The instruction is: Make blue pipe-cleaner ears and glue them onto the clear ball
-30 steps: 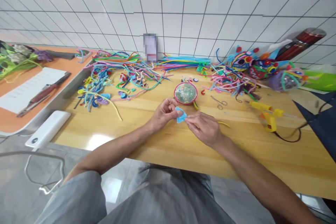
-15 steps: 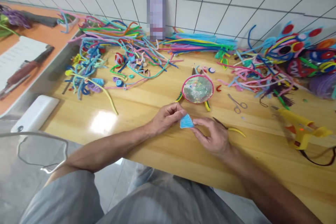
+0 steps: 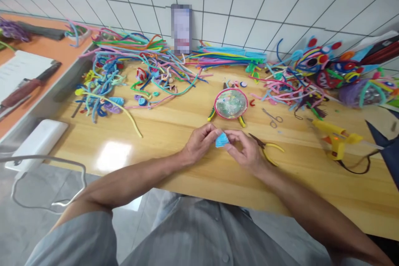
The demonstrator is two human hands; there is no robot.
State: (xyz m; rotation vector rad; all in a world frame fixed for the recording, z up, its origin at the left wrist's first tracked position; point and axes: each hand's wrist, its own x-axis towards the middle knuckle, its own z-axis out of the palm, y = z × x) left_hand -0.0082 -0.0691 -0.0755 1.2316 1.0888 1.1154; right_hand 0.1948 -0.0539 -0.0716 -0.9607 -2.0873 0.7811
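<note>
My left hand (image 3: 199,143) and my right hand (image 3: 245,149) meet over the wooden table (image 3: 174,129), both pinching a small light-blue fuzzy piece (image 3: 221,139) between fingertips. Just beyond them lies a round dish with a pink pipe-cleaner rim (image 3: 231,103), with yellow-green pieces poking out beneath it. Yellow-handled pliers (image 3: 266,148) lie right beside my right hand.
Heaps of coloured pipe cleaners (image 3: 134,64) cover the back of the table along the tiled wall. Small scissors (image 3: 272,117), a yellow glue gun (image 3: 335,139) with its cord, and colourful finished figures (image 3: 324,68) sit at the right. A white power bank (image 3: 35,141) lies at the left.
The hands have drawn closer together around the blue piece, turning it between the fingertips. The view has shifted slightly.
</note>
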